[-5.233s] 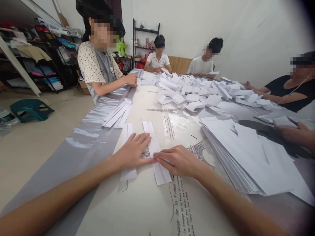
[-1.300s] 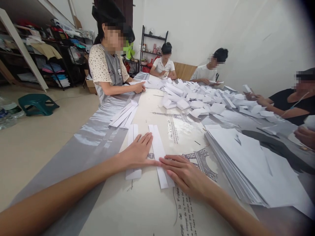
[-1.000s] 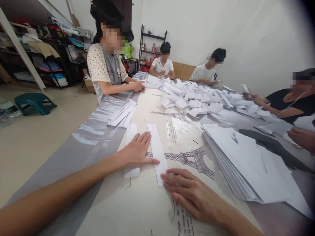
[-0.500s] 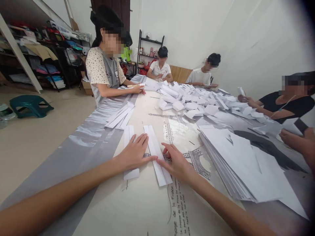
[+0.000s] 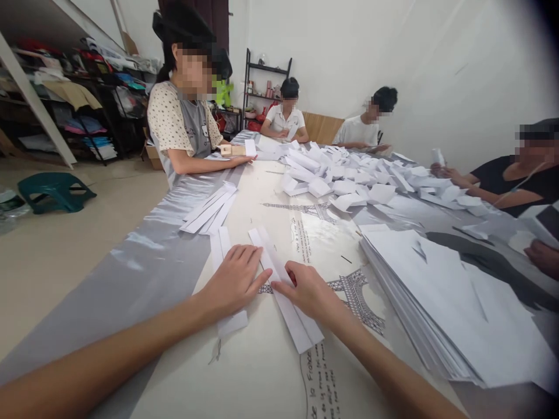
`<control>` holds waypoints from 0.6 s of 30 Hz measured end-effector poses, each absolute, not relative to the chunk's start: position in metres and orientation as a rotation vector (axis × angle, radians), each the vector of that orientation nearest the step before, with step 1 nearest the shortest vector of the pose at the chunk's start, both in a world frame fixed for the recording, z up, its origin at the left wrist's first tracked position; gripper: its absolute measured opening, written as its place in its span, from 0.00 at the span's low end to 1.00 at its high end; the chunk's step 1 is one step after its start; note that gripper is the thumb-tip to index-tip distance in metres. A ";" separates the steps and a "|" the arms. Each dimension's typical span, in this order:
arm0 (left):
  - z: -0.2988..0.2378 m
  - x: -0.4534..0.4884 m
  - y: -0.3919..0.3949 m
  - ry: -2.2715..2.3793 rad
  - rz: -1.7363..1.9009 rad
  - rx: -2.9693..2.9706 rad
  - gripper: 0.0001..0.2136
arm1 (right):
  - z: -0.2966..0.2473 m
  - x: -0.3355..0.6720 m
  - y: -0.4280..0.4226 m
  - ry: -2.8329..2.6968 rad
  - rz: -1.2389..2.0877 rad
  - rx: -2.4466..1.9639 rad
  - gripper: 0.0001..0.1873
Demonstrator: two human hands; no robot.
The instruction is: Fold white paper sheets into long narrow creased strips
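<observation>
Eyeing the feed: left hand (image 5: 237, 276), then the folded strip (image 5: 296, 319) between my hands on the desk (image 5: 209, 387), running lengthwise away and leaning left, then right hand (image 5: 311, 292), about equally near. Left grip's spread flat over another strip (image 5: 233, 324); right's curled, thumb touching the folded one, can't tell if I'm pinching.

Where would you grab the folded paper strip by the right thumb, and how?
I'd pinch the near end of the folded paper strip, coming from the wearer's side. It lies flat and narrow, so its long edges would probably suit thumb and finger, and that end is uncovered, while the right hand is over the middle.
</observation>
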State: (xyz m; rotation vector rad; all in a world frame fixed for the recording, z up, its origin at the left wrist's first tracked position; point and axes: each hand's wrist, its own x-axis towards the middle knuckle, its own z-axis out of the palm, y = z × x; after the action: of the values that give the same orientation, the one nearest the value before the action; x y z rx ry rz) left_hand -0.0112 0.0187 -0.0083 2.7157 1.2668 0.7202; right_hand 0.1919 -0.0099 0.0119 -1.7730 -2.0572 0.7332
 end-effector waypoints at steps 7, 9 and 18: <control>-0.006 -0.013 0.014 1.236 0.854 2.645 0.22 | 0.035 0.208 -0.013 -2.034 0.550 -1.774 0.18; -0.004 -0.014 0.013 1.206 0.899 2.644 0.19 | 0.043 0.213 -0.015 -2.085 0.260 -1.847 0.14; -0.009 -0.015 0.018 1.052 0.924 2.788 0.19 | 0.027 0.196 -0.027 -2.437 0.167 -1.674 0.08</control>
State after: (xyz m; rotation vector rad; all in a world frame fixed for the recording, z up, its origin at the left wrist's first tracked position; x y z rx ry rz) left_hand -0.0146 0.0180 -0.0090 2.7875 1.0522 0.9237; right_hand 0.1961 -0.0274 0.0265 -1.6743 -2.4367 0.1674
